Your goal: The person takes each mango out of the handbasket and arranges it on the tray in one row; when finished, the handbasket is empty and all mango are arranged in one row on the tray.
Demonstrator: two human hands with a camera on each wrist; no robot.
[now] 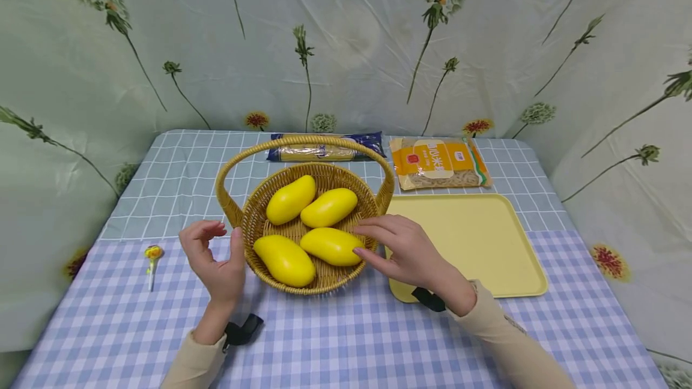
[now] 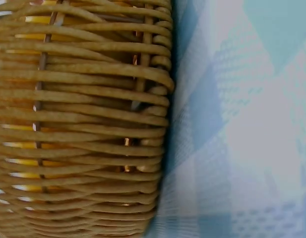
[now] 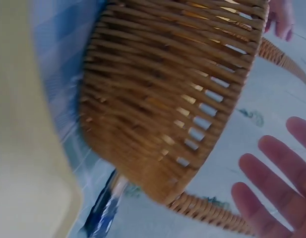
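A wicker basket with a tall arched handle stands in mid-table, holding several yellow mangoes. Beside its left rim is my left hand, with fingers loosely bent, thumb up and nothing held. My right hand reaches over the right rim, its fingers extended close to the nearest mango on that side; whether they touch it I cannot tell. The right wrist view shows those fingers spread and apart from the basket wall. Woven basket side fills much of the left wrist view, where no hand shows.
A yellow tray lies right of the basket, partly under my right forearm. Behind are a blue pasta packet and an orange packet. Far left lies a lollipop on the checked cloth.
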